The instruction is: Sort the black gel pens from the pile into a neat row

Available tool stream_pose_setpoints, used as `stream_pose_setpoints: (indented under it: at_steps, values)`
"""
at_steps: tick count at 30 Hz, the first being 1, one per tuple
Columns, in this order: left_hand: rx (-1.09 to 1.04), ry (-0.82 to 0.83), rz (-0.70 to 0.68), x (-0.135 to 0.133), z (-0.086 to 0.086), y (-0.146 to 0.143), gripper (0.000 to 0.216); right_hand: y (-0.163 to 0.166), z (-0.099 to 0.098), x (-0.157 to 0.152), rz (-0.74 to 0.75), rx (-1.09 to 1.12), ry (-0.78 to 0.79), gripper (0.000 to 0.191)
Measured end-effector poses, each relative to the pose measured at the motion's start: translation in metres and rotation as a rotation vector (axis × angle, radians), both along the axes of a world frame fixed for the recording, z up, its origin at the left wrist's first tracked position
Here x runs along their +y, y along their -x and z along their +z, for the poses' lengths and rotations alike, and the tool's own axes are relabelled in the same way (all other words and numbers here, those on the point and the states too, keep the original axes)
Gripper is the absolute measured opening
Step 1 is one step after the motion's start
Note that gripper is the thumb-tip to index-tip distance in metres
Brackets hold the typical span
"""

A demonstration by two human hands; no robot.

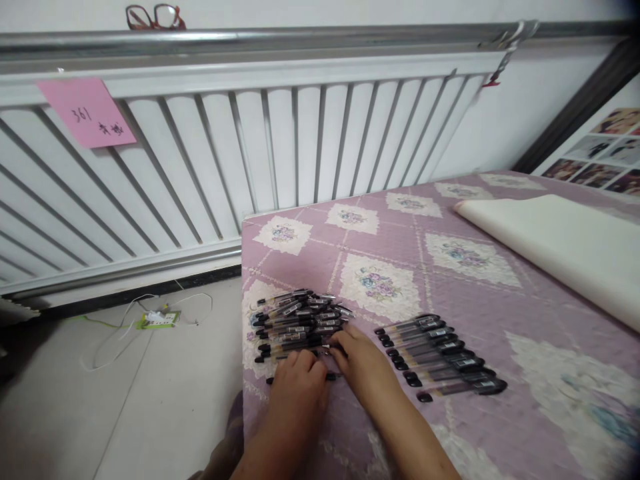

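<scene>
A loose pile of pens [295, 327] with black caps and see-through barrels lies near the left edge of the bed-like surface. My left hand [297, 383] is closed over the near side of this pile, its fingers curled on a pen and their tips partly hidden. Beside it, my right hand [353, 353] pinches at the right end of a pen, thumb and fingers together. A single pen [331, 377] pokes out on both sides beneath my left hand. To the right, more pens [445, 357] lie side by side in a slanted row, caps pointing right.
A purple floral quilted cover [310, 263] spreads under everything. At the right lies a pale folded sheet or roll [550, 240]. A white radiator [280, 143] with a pink note [87, 113] stands behind. On the floor at left sits a power strip [159, 319] with loose white cables.
</scene>
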State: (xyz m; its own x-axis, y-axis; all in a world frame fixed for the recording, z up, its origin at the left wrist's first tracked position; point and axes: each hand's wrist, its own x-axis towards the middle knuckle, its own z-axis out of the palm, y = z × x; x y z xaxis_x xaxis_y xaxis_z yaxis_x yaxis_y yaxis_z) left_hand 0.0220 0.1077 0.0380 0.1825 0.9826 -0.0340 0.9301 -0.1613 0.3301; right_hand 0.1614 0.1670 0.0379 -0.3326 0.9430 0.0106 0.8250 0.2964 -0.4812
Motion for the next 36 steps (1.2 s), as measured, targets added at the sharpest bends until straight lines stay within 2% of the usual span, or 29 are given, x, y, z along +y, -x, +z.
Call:
stream_pose_setpoints:
  at_steps: [14, 22, 27, 31, 36]
  values:
    - [-0.044, 0.014, -0.017, -0.001, 0.002, 0.003, 0.012, -0.003, -0.005, 0.003, 0.012, -0.021, -0.015, 0.019]
    - [-0.051, 0.009, -0.027, 0.000, 0.002, 0.004, 0.012, -0.005, 0.002, 0.002, 0.010, -0.096, 0.006, 0.015]
    - [-0.066, 0.008, -0.023, -0.001, 0.000, 0.004, 0.012, -0.006, -0.001, 0.002, 0.016, -0.069, -0.003, 0.014]
    - [-0.101, -0.024, 0.026, 0.000, 0.000, 0.005, 0.014, -0.011, -0.003, 0.003, 0.003, 0.072, -0.007, 0.015]
    - [-0.145, -0.049, 0.097, 0.003, 0.003, 0.009, 0.018, -0.015, 0.001, 0.002, -0.057, 0.433, 0.108, 0.013]
